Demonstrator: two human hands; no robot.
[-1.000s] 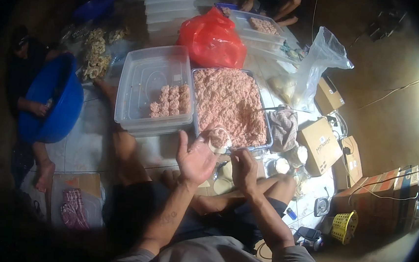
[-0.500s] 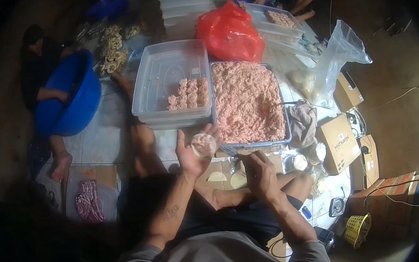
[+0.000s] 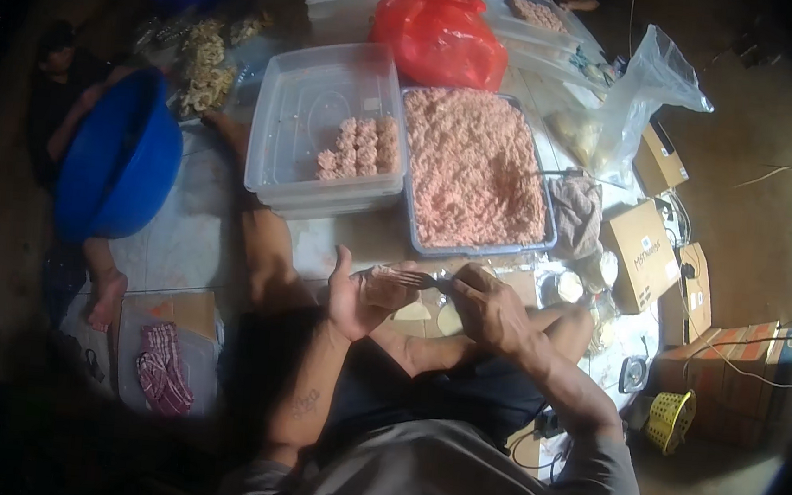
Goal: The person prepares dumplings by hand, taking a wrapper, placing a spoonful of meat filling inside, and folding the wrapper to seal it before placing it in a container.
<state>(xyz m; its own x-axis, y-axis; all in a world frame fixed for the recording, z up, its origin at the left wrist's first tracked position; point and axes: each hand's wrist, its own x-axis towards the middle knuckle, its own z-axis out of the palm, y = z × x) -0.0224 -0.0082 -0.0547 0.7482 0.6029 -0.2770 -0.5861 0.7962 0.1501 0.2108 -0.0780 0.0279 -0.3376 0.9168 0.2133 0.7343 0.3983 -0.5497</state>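
My left hand is palm up, thumb apart and fingers stretched, holding a round dumpling wrapper with pink minced filling on it. A fork lies across the filling, its tines over the palm. Its handle is gripped in my closed right hand. Beyond my hands is a blue-rimmed tub of minced meat, with a utensil handle sticking out at its right side. Left of it, several rows of filled dumplings sit in a clear plastic box. Pale wrappers lie on cardboard below my hands.
A red plastic bag stands behind the tub. To the right are a grey cloth, a cardboard box and a yellow basket. At left, another person sits by a large blue basin.
My right hand has brought the fork from the tub's near edge left and down onto the wrapper in my left palm. The view has tilted slightly, so the tub and box appear higher.
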